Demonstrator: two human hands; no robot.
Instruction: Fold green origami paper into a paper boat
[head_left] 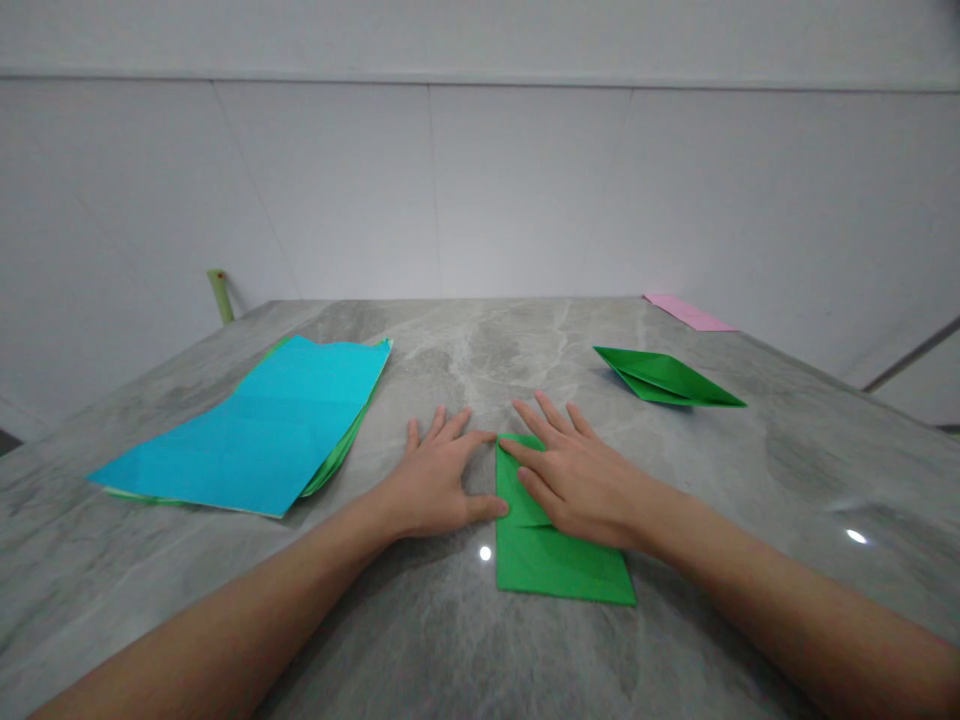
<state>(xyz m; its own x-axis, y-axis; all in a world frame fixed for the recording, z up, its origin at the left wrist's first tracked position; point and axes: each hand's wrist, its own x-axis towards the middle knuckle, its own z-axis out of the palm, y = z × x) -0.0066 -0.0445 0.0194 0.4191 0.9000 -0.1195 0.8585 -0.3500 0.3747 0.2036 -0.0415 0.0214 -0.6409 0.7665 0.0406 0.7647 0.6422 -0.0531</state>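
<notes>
A folded sheet of green paper (562, 568) lies flat on the grey marbled table in front of me. My left hand (442, 475) is beside its left edge, fingers spread, with the index fingertip at the top left corner and the thumb tip on the edge lower down. Across the upper part of the paper lies my right hand (574, 470), open, its index finger pointing to the same corner. That hand and forearm hide part of the paper's upper right side. A crease or flap edge shows just below the right palm.
To the left rests a stack of paper with a blue sheet (277, 420) on top and green sheets beneath. A folded green paper shape (667, 377) sits at the back right. Behind it, pink paper (690, 312) lies by the table edge. A white wall rises behind the table (480, 350).
</notes>
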